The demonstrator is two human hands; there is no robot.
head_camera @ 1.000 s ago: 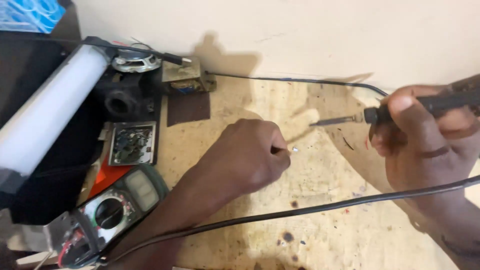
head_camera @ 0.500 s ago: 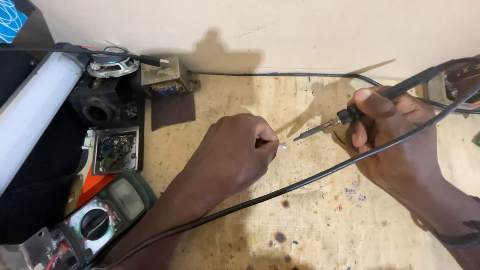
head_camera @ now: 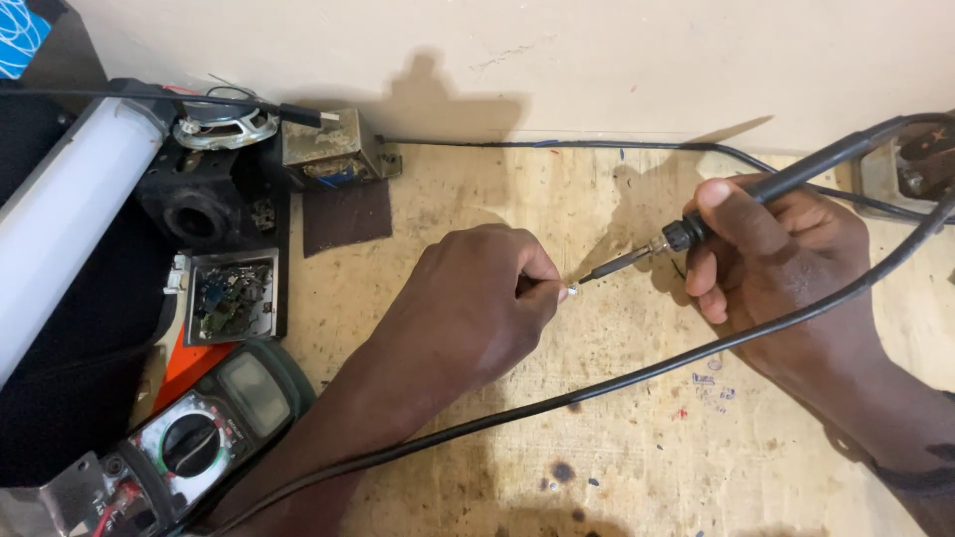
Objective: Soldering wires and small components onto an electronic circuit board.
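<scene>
Soldering iron (head_camera: pixel 696 234) tip | tiny part (head_camera: pixel 563 292) half-hidden in left hand (head_camera: pixel 468 308)

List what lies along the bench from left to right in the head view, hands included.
White tube lamp → multimeter → open circuit board case → left hand pinching a small part → soldering iron, tip at that part → right hand holding the iron.
</scene>
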